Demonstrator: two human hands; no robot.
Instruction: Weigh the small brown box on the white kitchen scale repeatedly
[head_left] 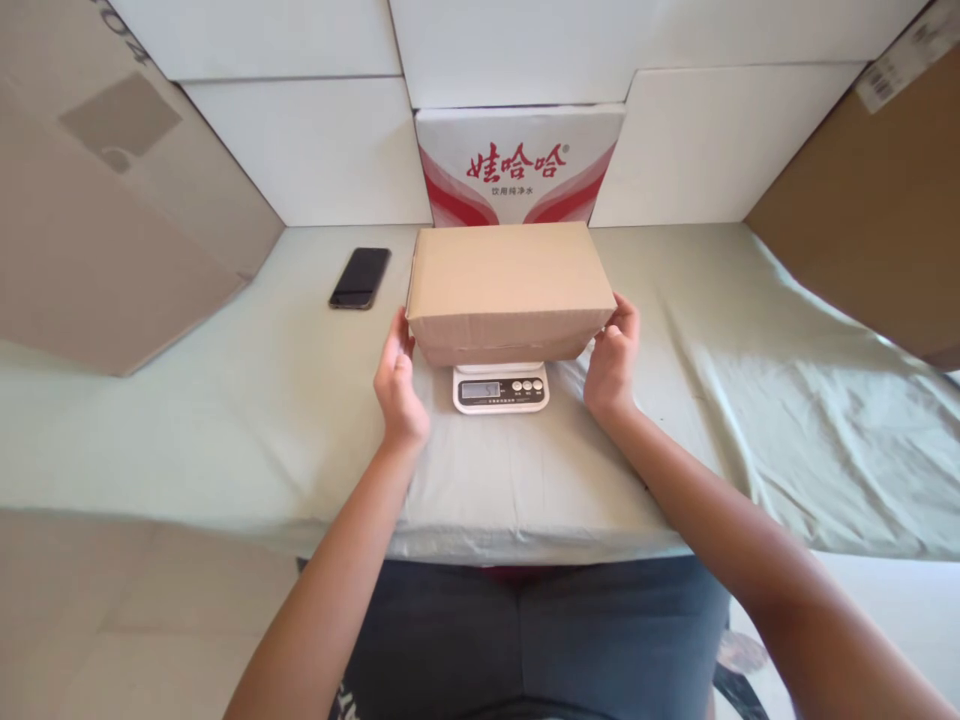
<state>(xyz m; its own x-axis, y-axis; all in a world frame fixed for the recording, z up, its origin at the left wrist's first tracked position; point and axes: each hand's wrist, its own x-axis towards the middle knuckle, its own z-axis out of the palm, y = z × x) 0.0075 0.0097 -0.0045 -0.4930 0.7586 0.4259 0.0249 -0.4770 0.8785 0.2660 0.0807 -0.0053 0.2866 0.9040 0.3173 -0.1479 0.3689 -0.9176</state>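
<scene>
A closed brown cardboard box (pixel 514 270) sits over a small white digital scale (pixel 501 405), hiding the scale's platform. The scale's front panel shows a lit display, hard to read, and several round buttons. My left hand (pixel 401 385) is at the box's left side and my right hand (pixel 613 360) at its right side, fingers curled against the lower edges. Both hands hold the box between them. Whether the box rests fully on the scale is hard to tell.
A black phone (pixel 361 278) lies left of the box on the pale green cloth (pixel 300 420). Behind stand white boxes (pixel 307 150) and a red-and-white printed carton (pixel 519 165). Large brown cartons flank the table at left (pixel 112 220) and right (pixel 877 200).
</scene>
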